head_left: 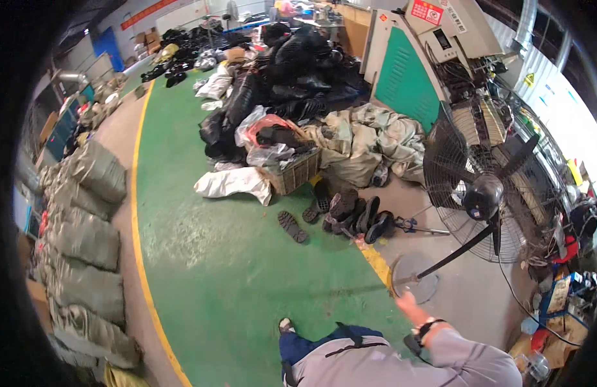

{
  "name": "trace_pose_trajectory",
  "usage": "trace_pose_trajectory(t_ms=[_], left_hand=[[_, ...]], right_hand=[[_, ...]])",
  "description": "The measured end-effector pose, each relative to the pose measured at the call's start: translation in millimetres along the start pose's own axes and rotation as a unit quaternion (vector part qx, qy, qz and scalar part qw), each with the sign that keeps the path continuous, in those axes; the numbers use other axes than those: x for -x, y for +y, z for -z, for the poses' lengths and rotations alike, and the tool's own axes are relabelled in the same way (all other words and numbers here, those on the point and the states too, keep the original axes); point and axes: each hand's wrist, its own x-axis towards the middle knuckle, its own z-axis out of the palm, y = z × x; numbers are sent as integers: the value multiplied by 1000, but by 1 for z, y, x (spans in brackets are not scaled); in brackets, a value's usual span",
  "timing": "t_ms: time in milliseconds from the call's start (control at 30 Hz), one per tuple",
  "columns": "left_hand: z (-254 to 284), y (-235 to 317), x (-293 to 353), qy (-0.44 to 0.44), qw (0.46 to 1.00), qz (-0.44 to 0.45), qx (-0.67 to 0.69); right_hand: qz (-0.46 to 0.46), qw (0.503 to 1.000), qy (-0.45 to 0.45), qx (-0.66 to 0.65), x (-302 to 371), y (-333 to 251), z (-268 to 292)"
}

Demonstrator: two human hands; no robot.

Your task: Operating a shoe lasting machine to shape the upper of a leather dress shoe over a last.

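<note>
My right hand (411, 311) reaches forward at the lower right, in a grey sleeve with a dark band at the wrist. It appears over the floor by the round base (427, 290) of a large pedestal fan (482, 197). The hand is small and blurred, and I cannot make out its fingers or anything held in them. My left hand is out of view. Ahead on the floor lie a single shoe sole (292, 227) and a heap of dark soles or shoes (353, 213).
A crate (298, 173) piled with dark pieces stands beyond the soles, beside pale woven sacks (360, 142). Black bags (298, 68) are heaped behind. A green-panelled machine (405, 71) rises at the right. Stuffed sacks (85, 242) line the left, past a yellow floor line (138, 238).
</note>
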Motion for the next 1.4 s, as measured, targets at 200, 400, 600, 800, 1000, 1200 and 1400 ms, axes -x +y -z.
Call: trace_pose_trajectory(t_ms=[200, 400, 600, 800, 1000, 1200, 1400], left_hand=[[165, 192, -485, 101, 914, 0, 393], [180, 432, -677, 35, 937, -106, 331], [100, 620, -657, -233, 952, -197, -32], [97, 733, -734, -307, 941, -143, 0], [39, 862, -888, -391, 903, -176, -10], [-25, 1251, -859, -548, 760, -347, 47], [-37, 1403, -762, -653, 573, -494, -22]], right_hand=[[-202, 911, -9, -360, 6, 15, 58], [-261, 867, -68, -418, -57, 16, -94], [-227, 866, -220, -387, -174, -173, -24], [-219, 763, -47, -606, -348, -262, 87], [-303, 871, 55, -384, -413, -299, 144], [-283, 903, 236, -222, -521, -328, 107], [-305, 847, 253, -353, -560, -410, 226]])
